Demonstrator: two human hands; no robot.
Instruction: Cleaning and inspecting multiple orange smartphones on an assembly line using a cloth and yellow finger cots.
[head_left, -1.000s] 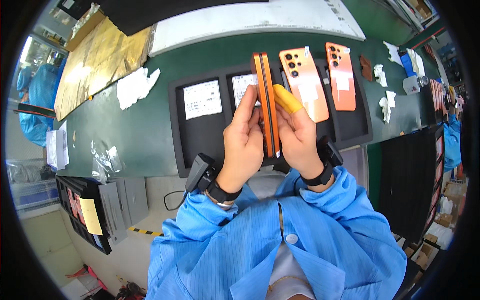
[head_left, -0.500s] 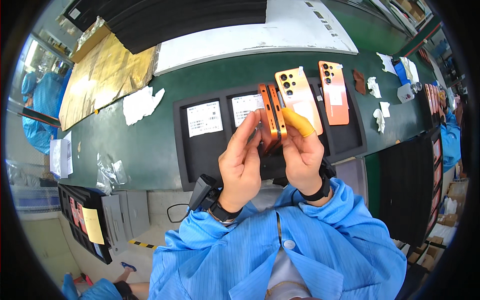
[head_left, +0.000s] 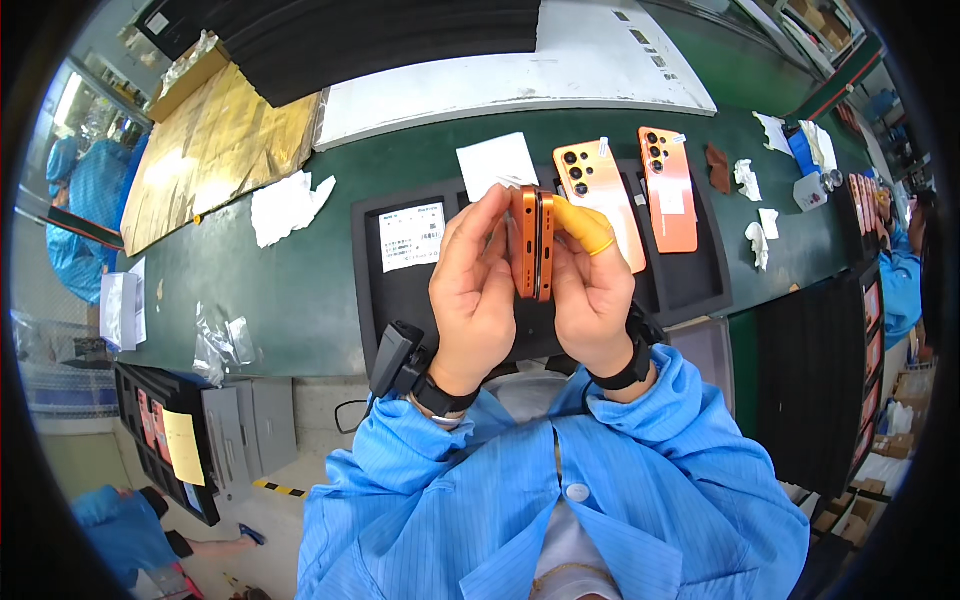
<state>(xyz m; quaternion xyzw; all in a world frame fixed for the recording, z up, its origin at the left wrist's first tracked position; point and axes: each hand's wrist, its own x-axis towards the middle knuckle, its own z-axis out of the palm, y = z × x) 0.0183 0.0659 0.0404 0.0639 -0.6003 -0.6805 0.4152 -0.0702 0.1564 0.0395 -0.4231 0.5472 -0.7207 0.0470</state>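
Two orange phones [head_left: 532, 245] are pressed together between my hands, their edges and ports turned up towards me, with a thin dark gap between them. My left hand [head_left: 472, 290] closes on them from the left with its fingers along the outer face. From the right, my right hand [head_left: 594, 285] grips them, a yellow finger cot [head_left: 584, 224] over one finger. Just beyond the hands lies a white paper sheet [head_left: 495, 160]. Right of them, an orange phone with several camera lenses [head_left: 603, 200] and another orange phone [head_left: 668, 185] lie back up on the black tray.
Below the hands is the black compartment tray [head_left: 362, 300], a printed white label [head_left: 412, 237] in its left part. Crumpled white paper [head_left: 288, 208] and clear plastic [head_left: 220, 342] lie on the green table [head_left: 300, 325]. A white board [head_left: 420, 105] spans the back. Stacked black trays [head_left: 815, 380] stand right.
The two phones have come from a tilted, offset position to stand nearly upright with edges lined up, slightly nearer me. A white paper sheet now shows beyond the tray's far edge.
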